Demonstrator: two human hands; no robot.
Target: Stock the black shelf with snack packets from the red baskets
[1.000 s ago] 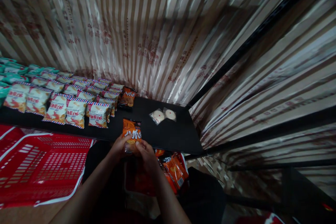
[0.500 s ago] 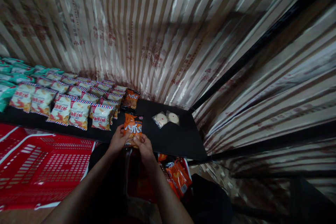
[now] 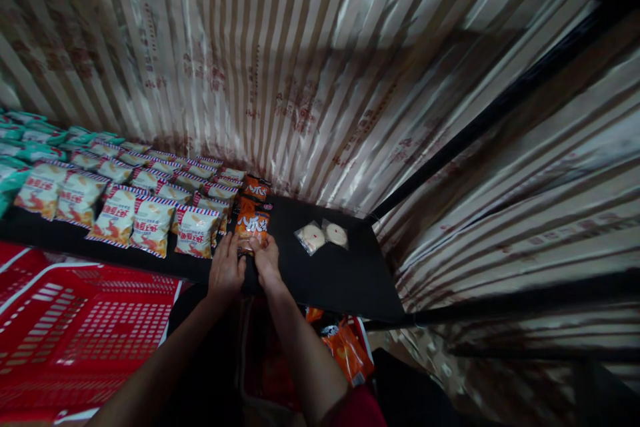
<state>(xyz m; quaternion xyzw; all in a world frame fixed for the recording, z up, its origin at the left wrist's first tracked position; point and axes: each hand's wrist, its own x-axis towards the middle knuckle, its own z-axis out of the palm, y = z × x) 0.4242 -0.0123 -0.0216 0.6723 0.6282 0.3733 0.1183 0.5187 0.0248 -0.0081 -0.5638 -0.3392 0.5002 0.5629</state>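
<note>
An orange snack bag [image 3: 253, 220] lies on the black shelf [image 3: 320, 280], in front of another orange bag [image 3: 257, 187] near the curtain. At its lower left edge is my left hand [image 3: 227, 267], fingers stretched forward and touching the bag. My right hand [image 3: 266, 259] grips the bag's lower right part, thumb on top. To the left stand rows of white bags [image 3: 197, 230] with striped edges. Two round pale items in clear wrappers [image 3: 323, 235] lie to the right.
Green bags [image 3: 13, 177] are at the far left. Below the shelf are a red basket [image 3: 110, 320] and another basket holding orange bags [image 3: 350, 350]. A striped curtain [image 3: 300, 80] hangs behind; a dark bar [image 3: 465, 127] slants at right.
Both hands have moved forward with the orange bag, bringing it close to the one behind. My left hand's fingers have straightened. The view has shifted slightly.
</note>
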